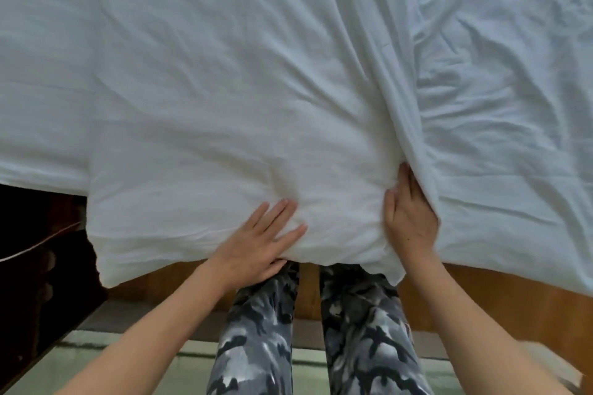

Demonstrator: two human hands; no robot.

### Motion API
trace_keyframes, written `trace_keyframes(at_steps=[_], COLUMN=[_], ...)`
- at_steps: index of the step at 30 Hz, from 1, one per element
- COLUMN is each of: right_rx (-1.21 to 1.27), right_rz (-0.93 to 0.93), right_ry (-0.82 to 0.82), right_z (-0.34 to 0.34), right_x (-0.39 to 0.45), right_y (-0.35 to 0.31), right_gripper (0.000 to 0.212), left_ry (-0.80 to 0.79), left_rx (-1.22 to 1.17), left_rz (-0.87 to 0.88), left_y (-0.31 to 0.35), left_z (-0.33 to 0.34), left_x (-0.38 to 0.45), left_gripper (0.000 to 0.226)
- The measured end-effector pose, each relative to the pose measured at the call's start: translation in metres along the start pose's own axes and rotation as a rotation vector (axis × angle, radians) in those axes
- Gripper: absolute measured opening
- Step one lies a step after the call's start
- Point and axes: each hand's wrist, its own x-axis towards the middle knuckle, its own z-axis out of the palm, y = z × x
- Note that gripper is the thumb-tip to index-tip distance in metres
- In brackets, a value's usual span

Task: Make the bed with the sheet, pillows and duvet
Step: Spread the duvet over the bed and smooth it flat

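Note:
A thick white duvet (208,106) lies spread over the bed, its near edge hanging over the wooden bed frame (481,292) in front of me. My left hand (263,247) holds that near edge, fingers flat on top and the thumb tucked under it. My right hand (409,221) grips a raised fold of the duvet on the right, with its fingertips buried in the cloth. To the right of the fold lies wrinkled white bedding (513,106); whether it is sheet or duvet I cannot tell. No pillows are in view.
I stand close against the bed's wooden side, my legs in grey patterned trousers (362,346) below the duvet edge. Dark wooden furniture (41,250) with a thin cord across it stands at the left. Pale green floor (134,356) shows beneath.

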Motion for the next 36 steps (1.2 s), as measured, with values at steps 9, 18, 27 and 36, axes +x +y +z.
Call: trace_keyframes(at_steps=[9,18,27,36], right_rx=[0.155,0.893,1.325,1.693], right_rz=[0.213,0.644,0.657,0.812], right_ry=[0.317,-0.082,-0.644,-0.947], right_z=[0.003,-0.007,-0.057,-0.081], right_x=[-0.072,-0.082,-0.091,-0.085], right_y=[0.019,0.044,0.088,0.108], right_gripper=[0.062,0.023,0.021,0.041], left_ry=[0.046,0.112,0.019,0.316], left_rx=[0.19,0.015,-0.145,-0.024], left_rz=[0.057,-0.199,-0.101,-0.102], left_y=[0.004,0.035,0.11,0.149], left_z=[0.006,0.0,-0.003,0.021], left_x=[0.008,0.023,0.035,0.068], left_gripper=[0.105,0.082,0.069,0.058])
